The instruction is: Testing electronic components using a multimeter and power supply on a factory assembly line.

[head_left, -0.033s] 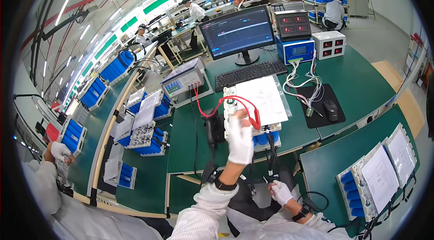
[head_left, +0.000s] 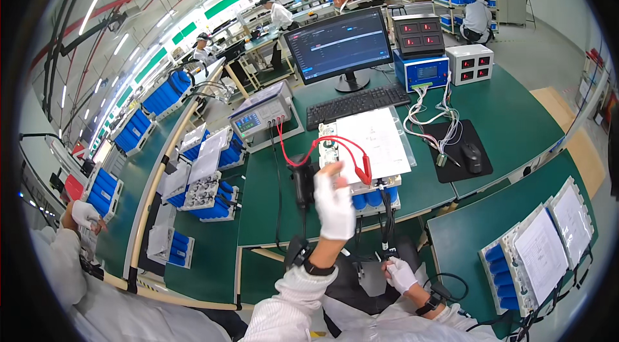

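Bare fingertips show from the white glove on my left hand (head_left: 335,210), which is raised at the near left edge of a battery pack (head_left: 369,199) with blue cells. Its fingers look loosely apart and hold nothing visible. Just right of them, red test leads (head_left: 345,141) end in red clips (head_left: 365,171) lying over the pack, beside a printed sheet (head_left: 374,145). Lower down, my right hand (head_left: 402,275), also gloved, is closed at the end of black cables (head_left: 387,219) hanging from the pack. It seems to pinch their connector (head_left: 391,254), partly hidden by the fingers.
A bench meter (head_left: 263,113), monitor (head_left: 338,45), keyboard (head_left: 354,107) and mouse (head_left: 472,156) stand on the green table. More battery packs (head_left: 209,197) sit left, others (head_left: 516,271) right. A co-worker's gloved hand (head_left: 86,215) is at far left.
My left hand has drawn back slightly left and down from the red clips, showing more of the pack's blue cells. My right hand stays put.
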The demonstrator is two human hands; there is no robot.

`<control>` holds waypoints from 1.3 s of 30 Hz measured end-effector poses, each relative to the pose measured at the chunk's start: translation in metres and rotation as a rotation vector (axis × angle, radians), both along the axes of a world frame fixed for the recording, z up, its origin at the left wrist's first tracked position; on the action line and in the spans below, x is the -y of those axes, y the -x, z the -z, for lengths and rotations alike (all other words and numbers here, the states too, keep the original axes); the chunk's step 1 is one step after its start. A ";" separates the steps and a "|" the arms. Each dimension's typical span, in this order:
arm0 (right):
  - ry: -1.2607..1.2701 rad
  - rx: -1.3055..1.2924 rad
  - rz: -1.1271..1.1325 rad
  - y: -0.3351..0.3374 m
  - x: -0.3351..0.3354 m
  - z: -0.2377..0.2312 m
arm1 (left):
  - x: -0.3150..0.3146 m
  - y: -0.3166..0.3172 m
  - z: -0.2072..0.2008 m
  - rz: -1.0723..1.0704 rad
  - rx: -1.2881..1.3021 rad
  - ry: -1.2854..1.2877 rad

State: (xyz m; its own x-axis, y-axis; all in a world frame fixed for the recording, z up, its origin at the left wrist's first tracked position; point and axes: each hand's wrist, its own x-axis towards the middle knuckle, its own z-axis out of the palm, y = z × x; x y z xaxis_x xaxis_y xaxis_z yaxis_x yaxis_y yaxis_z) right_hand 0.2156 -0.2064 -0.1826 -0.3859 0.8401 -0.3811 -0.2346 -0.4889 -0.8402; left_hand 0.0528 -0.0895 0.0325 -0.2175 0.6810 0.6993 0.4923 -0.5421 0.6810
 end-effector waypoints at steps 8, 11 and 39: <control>0.140 0.007 0.006 0.019 0.000 0.005 | 0.058 0.103 0.125 -0.796 0.184 0.244; 0.154 -0.010 -0.058 0.021 -0.004 0.005 | 0.078 0.126 0.171 -0.921 0.251 0.407; -0.030 0.193 -0.244 0.045 0.015 -0.025 | 0.176 0.105 0.188 -0.120 1.291 0.768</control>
